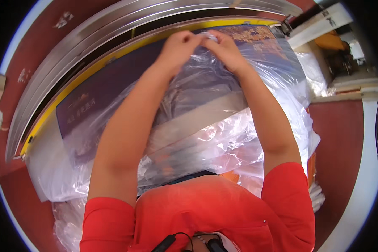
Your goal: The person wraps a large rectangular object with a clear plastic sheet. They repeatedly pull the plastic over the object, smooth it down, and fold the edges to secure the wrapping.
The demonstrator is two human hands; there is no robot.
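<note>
Both my arms reach forward over a table covered in clear plastic film [222, 134]. My left hand [179, 48] and my right hand [226, 49] meet near the far side, fingers closed on a bunched bit of the film between them. The film rises in folds below my hands and spreads in loose wrinkles toward my body. Beneath it lies a dark blue printed sheet [109, 90], with a golden pattern at its far right corner. A pale grey-beige band [197, 115] also shows through the film.
A yellow strip [82, 71] runs along the table's far edge. Beyond it curves a long silvery metal rail [59, 82], with a dark gap between. At the right stand a white ledge and shelf [323, 25] with assorted items. Reddish-brown floor [338, 143] shows on both sides.
</note>
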